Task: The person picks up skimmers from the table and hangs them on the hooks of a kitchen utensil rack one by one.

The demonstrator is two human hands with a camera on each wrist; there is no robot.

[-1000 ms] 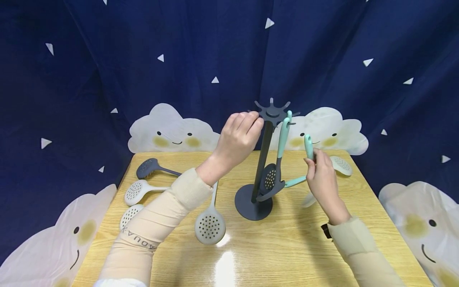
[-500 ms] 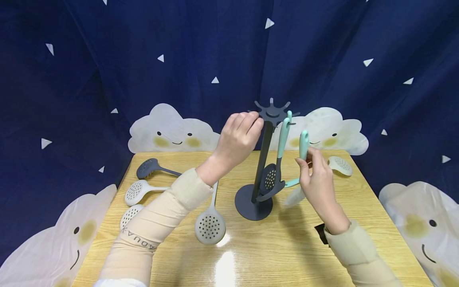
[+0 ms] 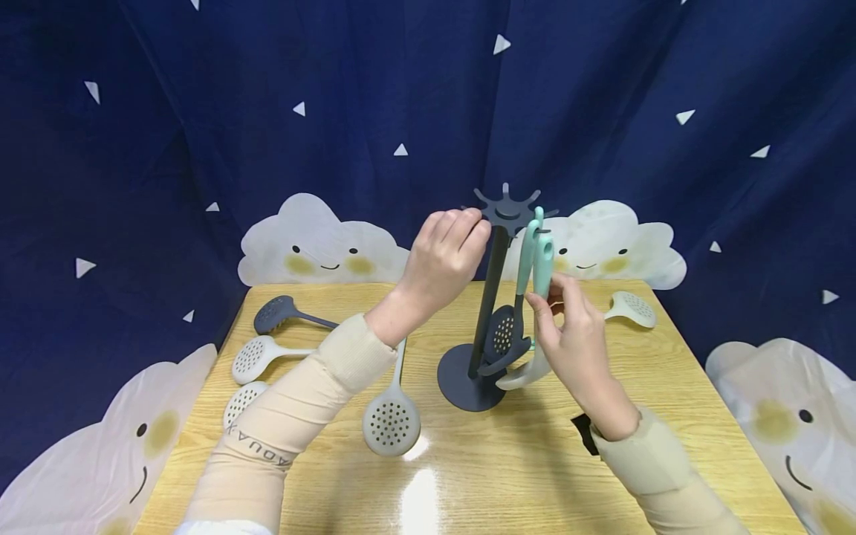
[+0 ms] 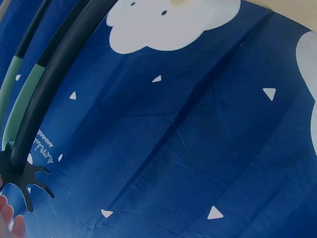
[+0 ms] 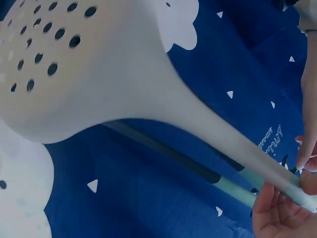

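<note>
My left hand (image 3: 446,249) grips the rim of the dark utensil stand's hooked top (image 3: 508,212). In the left wrist view, its fingertips (image 4: 7,210) lie close by the hooks. My right hand (image 3: 578,327) pinches the mint handle of a pale skimmer (image 3: 544,264), held upright with its handle hole just below a hook. The skimmer's perforated head fills much of the right wrist view, where its neck (image 5: 198,116) slants down to my fingers. Two dark utensils with mint handles hang on the stand right beside it, one a perforated skimmer (image 3: 503,334).
At the table's left lie a dark perforated spoon (image 3: 274,315) and two pale skimmers, one partly behind my left sleeve. Another pale skimmer (image 3: 391,422) lies in front of the stand's round base (image 3: 461,394). A pale perforated utensil (image 3: 635,308) lies at the back right.
My right hand has carried the pale skimmer leftward to the stand, bringing its handle up beside the hanging mint handles. My left hand has stayed at the stand's top.
</note>
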